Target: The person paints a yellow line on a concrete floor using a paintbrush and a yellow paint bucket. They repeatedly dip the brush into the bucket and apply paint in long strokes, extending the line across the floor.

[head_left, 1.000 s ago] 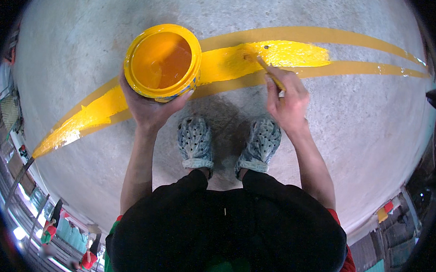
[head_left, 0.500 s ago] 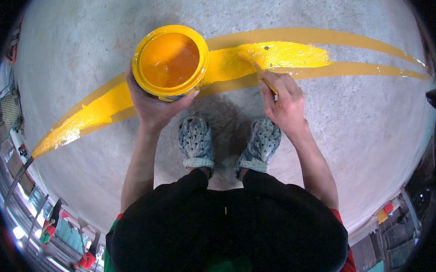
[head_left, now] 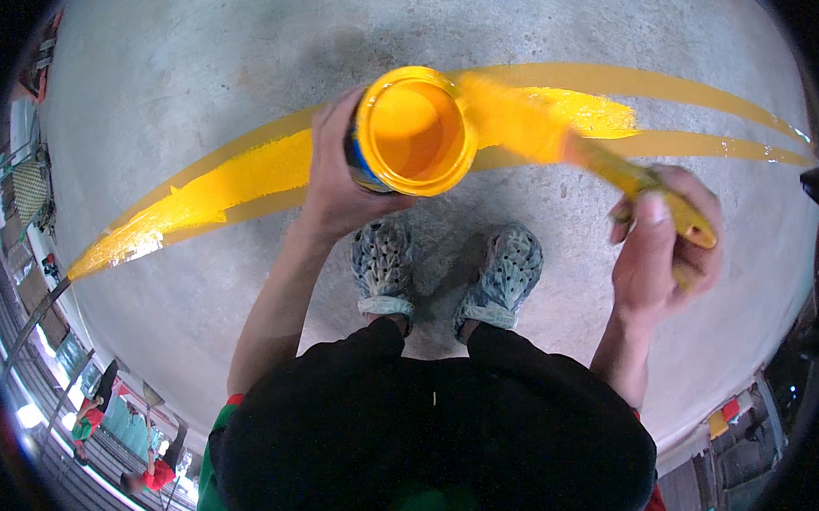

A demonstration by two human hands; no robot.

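Note:
My left hand [head_left: 340, 175] is wrapped round the side of a yellow-rimmed paint can [head_left: 462, 166] and tilts it so its mouth faces up toward me. Yellow-orange paint [head_left: 410, 132] shows inside. In my right hand [head_left: 661, 244] is the handle of a paintbrush [head_left: 623, 172], pinched between thumb and fingers. The brush is raised, and its paint-covered bristles [head_left: 521, 119], blurred by motion, reach to the can's right rim. Beneath lies a wet yellow stripe [head_left: 239, 177] on the floor, bordered by two strips of brown-yellow tape [head_left: 636, 80].
The stripe curves across a grey concrete floor [head_left: 254, 39]. My feet stand on its near side in grey-blue patterned clogs [head_left: 502, 273]. At the far lower left, people in red and green [head_left: 158, 473] are near a corrugated wall. Dark clutter lines the right edge.
My right hand has lifted the brush off the stripe and drawn back right, bringing the bristles beside the can. My left hand has moved the can to the right and tilted it.

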